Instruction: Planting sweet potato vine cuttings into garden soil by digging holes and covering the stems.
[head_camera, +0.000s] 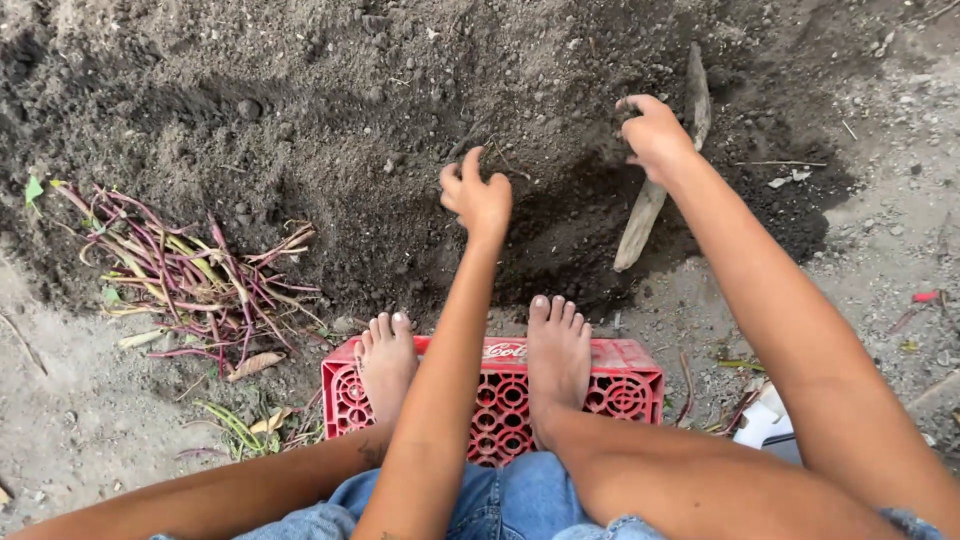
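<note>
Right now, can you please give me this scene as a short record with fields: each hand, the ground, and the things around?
left hand: left hand loosely curled, fingertips at the dark soil; whether it pinches anything cannot be told
right hand: right hand closed in a grip on the wooden stick, whose upper end is in the soil
feet: bare feet resting on a red plastic crate
left side: pile of purple and green plant stems lying at the soil's edge
ground: loose dug soil ahead, paler gravelly ground on the right

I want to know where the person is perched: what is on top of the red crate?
Two bare feet rest on the red crate, toes toward the soil. The legs cover the crate's near part.
</note>
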